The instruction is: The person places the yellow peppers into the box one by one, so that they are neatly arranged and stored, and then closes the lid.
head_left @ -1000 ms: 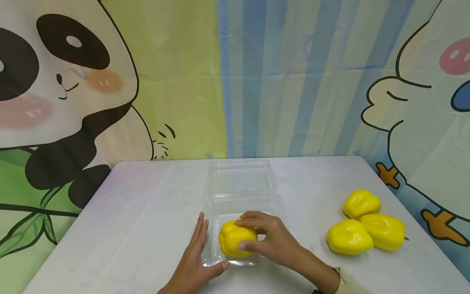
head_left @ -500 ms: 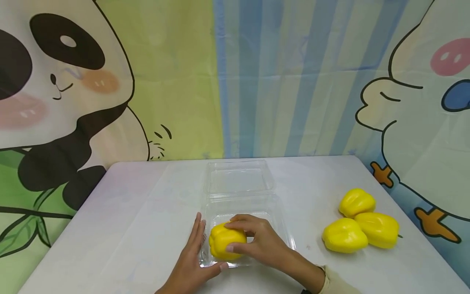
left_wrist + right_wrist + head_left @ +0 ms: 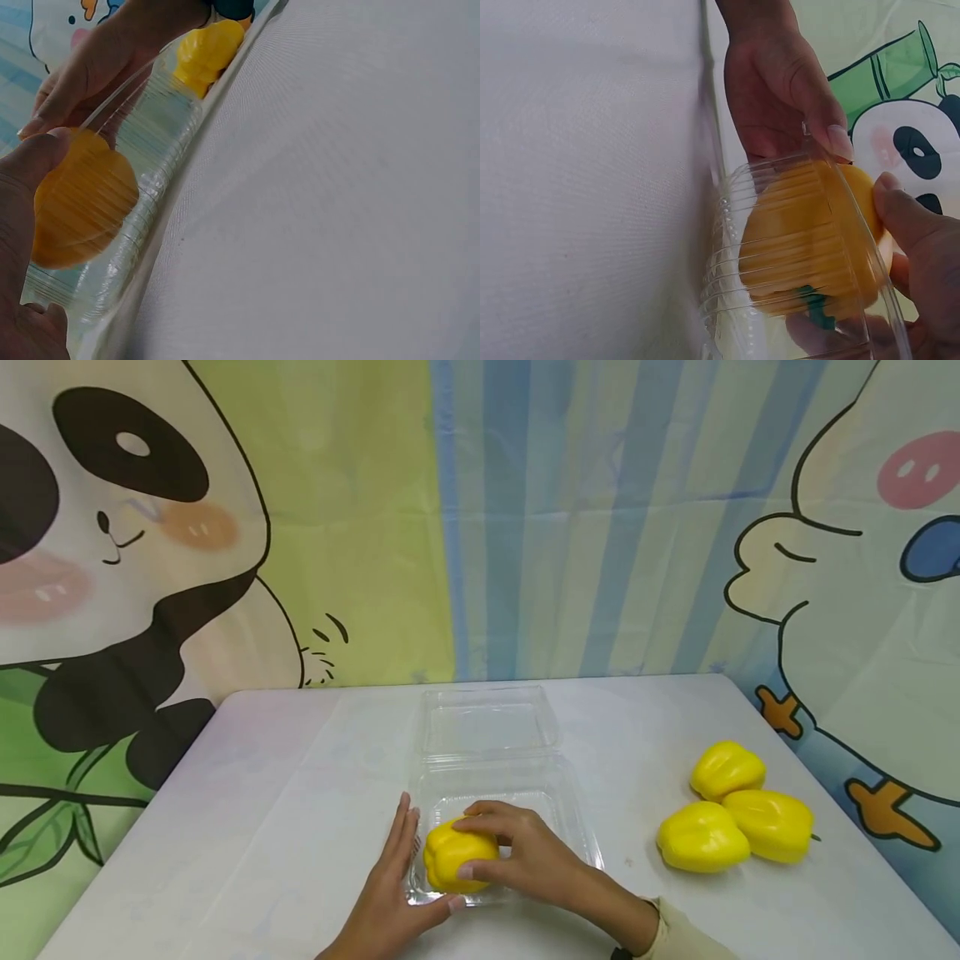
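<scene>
A clear plastic clamshell box (image 3: 528, 793) lies unfolded on the table, its lid (image 3: 487, 722) laid back toward the far edge. My right hand (image 3: 517, 852) grips a yellow bell pepper (image 3: 448, 858) inside the base, at its left front part, thumb on the near side and fingers over the top. Through the box's ribbed wall, the right wrist view shows the pepper (image 3: 802, 232) with its green stem (image 3: 817, 306). My left hand (image 3: 386, 877) stays against the box's left front corner, fingers straight along the left side and thumb at the front rim.
Three more yellow bell peppers, a near one (image 3: 702, 837), a far one (image 3: 727, 771) and a right one (image 3: 772, 827), lie grouped on the right of the white table (image 3: 262, 827). Behind the table hangs a cartoon-printed cloth (image 3: 360, 527).
My right hand has shifted the pepper a little to the left within the box, closer to my left hand. The left hand keeps its place at the corner. The head view has turned slightly right.
</scene>
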`<control>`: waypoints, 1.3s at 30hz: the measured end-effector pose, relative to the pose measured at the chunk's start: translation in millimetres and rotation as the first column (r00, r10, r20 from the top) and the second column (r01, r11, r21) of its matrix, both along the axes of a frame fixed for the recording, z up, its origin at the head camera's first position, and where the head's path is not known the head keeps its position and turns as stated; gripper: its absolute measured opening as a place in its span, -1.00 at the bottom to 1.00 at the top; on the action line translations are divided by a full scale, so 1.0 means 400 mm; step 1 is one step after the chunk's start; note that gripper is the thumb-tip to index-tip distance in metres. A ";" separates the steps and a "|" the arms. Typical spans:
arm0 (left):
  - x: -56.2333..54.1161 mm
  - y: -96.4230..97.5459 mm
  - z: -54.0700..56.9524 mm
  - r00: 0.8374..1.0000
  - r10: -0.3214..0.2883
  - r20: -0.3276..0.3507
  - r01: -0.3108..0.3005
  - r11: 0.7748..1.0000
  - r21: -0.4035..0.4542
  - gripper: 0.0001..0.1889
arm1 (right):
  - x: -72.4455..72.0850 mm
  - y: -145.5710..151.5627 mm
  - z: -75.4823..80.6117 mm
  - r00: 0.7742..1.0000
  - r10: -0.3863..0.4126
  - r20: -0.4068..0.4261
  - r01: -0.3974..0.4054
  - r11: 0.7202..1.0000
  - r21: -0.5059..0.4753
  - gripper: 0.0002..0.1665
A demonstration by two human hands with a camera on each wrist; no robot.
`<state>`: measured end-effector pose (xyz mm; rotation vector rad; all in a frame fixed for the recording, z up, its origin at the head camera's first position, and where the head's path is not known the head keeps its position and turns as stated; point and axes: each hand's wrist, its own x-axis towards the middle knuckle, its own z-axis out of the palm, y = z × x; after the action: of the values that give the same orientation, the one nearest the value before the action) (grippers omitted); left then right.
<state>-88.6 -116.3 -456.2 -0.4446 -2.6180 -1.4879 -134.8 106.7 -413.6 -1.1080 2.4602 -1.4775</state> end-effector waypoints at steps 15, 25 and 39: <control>-0.002 0.006 0.004 0.997 0.021 0.078 -0.024 0.999 0.036 0.29 | -0.005 0.008 0.001 0.975 0.030 0.222 -0.037 0.999 0.027 -0.55; -0.002 0.011 0.011 0.995 0.042 0.093 -0.043 0.999 0.014 0.28 | -0.013 0.015 -0.001 0.958 0.085 0.276 -0.092 0.996 0.013 -0.54; -0.002 0.009 0.014 0.991 0.051 0.123 -0.050 0.999 -0.013 0.27 | -0.014 0.013 -0.001 0.962 0.074 0.263 -0.063 0.997 -0.050 -0.52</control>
<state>-89.5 -112.5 -450.8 -0.2933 -2.7091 -1.5345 -140.3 112.0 -414.2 -0.9224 2.1992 -1.5497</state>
